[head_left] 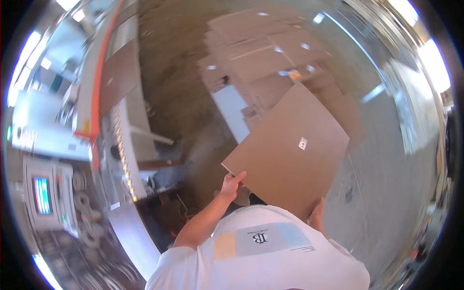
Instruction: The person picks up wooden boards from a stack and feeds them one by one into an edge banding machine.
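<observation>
1. The brown board [292, 150] is in front of the person's white shirt [266, 241], between the 2 hands, with 1 small white label [302, 143] on its upper face.
2. The left hand [232, 186] grips the board's near left corner, its fingers closed on the edge, thumb on top.
3. The right hand [316, 215] is against the board's near right edge (its fingers are partly hidden, so I cannot tell how far they close).
4. Beyond the board, a spread-out stack of brown panels [261, 58] lies low over the floor [372, 179], several bearing small labels; 1 pale panel [231, 108] shows at its left side.
5. To the left runs a long machine [98, 96] with an orange edge and a row of yellow pieces [123, 159], near a lit screen [42, 195].
6. Pale sheets [413, 106] stand far right.
</observation>
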`<state>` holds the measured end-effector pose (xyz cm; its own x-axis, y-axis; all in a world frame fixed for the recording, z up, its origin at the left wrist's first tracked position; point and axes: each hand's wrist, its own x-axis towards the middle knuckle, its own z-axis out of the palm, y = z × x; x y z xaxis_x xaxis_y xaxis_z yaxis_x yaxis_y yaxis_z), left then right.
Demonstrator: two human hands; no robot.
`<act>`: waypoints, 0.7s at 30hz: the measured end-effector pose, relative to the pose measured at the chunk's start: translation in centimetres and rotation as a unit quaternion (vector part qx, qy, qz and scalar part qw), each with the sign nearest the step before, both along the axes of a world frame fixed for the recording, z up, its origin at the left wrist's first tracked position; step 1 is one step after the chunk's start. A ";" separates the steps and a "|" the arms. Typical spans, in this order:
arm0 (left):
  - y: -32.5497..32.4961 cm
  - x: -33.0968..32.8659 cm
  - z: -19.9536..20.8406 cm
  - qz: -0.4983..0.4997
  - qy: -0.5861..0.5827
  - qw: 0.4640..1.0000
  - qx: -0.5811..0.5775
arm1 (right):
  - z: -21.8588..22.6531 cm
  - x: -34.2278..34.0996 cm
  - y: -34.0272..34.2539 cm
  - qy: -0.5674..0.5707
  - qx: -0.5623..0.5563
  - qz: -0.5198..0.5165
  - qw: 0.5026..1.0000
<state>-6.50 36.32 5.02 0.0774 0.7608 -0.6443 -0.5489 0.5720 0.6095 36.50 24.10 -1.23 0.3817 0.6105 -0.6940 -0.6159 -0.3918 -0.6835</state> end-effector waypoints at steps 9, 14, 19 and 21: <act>-15.6 -10.5 2.1 0.247 -0.046 0.968 0.003 | 2.1 -9.9 11.3 -0.189 0.020 0.153 0.970; -24.0 -16.0 3.0 0.363 -0.093 0.923 0.082 | 1.2 -21.8 15.0 -0.202 0.059 0.236 0.949; -32.2 -20.8 2.8 0.459 -0.065 0.884 0.056 | 0.2 -34.2 14.6 -0.186 0.056 0.367 0.910; -35.0 -22.4 2.1 0.494 -0.063 0.866 0.049 | -0.8 -38.6 14.1 -0.186 0.043 0.378 0.906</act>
